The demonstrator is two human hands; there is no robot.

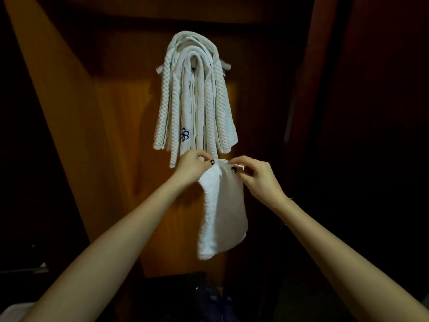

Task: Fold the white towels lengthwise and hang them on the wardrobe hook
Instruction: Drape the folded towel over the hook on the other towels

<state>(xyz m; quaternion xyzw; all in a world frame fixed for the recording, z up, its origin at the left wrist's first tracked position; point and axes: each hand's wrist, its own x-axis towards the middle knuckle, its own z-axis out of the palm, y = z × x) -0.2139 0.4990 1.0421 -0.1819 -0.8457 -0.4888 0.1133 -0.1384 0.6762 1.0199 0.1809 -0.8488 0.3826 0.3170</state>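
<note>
Both bare forearms reach forward and upward from the lower corners and meet at mid-height in front of a wooden wardrobe panel (130, 140). The left hand (192, 167) is turned palm inward with its fingers curled. Its thumb and forefinger pinch the upper left corner of a small white towel (222, 210). The right hand (257, 180), its wrist bent slightly back, pinches the upper right corner of the same edge between thumb and fingertips, the other fingers loosely curled. A dark-painted thumbnail shows on each hand. The hands are close together, so the top edge between them is bunched rather than taut. The towel hangs freely below them, with a lengthwise crease running down it left of centre. Its lower end slopes toward the left and touches nothing.

Directly above the hands, a bundle of hung towels (195, 96) is draped over a hook (194, 61) on the panel. They are white, and several have a waffle texture. Their ends fall on either side of the hook, and the lowest reach just behind the knuckles of the left hand. One inner towel bears a blue embroidered emblem (185, 134) near its lower end. The areas on either side of the panel lie in deep shadow.
</note>
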